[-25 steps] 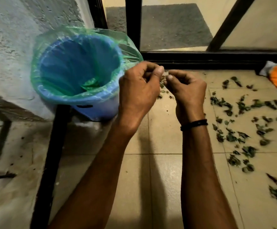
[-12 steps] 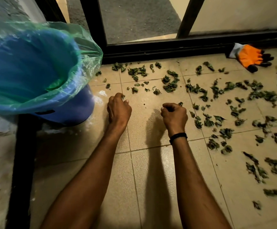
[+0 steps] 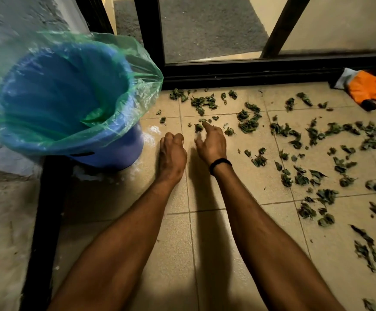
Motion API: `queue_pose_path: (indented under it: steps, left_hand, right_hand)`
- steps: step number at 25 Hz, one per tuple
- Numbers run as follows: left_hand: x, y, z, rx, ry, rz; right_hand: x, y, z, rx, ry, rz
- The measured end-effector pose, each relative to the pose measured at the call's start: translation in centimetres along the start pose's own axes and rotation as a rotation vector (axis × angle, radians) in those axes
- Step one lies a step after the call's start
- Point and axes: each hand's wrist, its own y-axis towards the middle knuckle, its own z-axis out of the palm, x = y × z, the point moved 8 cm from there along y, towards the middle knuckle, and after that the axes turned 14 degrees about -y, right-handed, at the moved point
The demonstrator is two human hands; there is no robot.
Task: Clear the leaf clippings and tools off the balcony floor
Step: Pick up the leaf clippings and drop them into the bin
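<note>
Dark green leaf clippings (image 3: 247, 125) lie scattered over the beige floor tiles (image 3: 216, 232), from the door track across to the right edge. A blue bin (image 3: 119, 151) lined with a green plastic bag stands at the left, tilted toward me. My left hand (image 3: 172, 151) rests on the tile just right of the bin, its fingers curled into a fist with nothing visible in it. My right hand (image 3: 211, 142) is beside it with the index finger stretched forward, its tip at a small clipping (image 3: 198, 127). A black band circles my right wrist.
An orange and black work glove (image 3: 364, 87) lies at the far right by the black sliding-door track (image 3: 249, 70). A grey mat (image 3: 205, 25) shows behind the glass. A black metal post (image 3: 45, 209) runs down the left, beside a rough concrete wall (image 3: 14, 19).
Both hands dropped from the bin's rim to the floor. The right hand has uncurled from a fist and reached forward to the nearest clippings; the left stays curled.
</note>
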Motion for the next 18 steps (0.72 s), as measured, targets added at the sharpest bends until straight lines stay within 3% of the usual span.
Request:
queue_pose_path:
  steps: [5, 11, 15, 18]
  left_hand:
    - [-2.4, -2.3, -3.5, -0.127, -0.206, -0.038]
    - [-9.7, -3.3, -10.5, -0.319, -0.506, 0.150]
    - [-12.2, -3.1, -18.2, -0.461, -0.551, 0.284]
    - [-9.9, -2.4, -24.2, -0.535, -0.590, 0.248]
  right_hand:
    - [2.5, 2.1, 2.6, 0.039, -0.211, -0.196]
    - [1.9, 0.8, 2.2, -0.140, -0.247, -0.131]
    - [1.0, -0.4, 0.9, -0.067, 0.100, 0.138]
    - [2.1, -2.2, -1.0, 0.074, 0.686, 0.342]
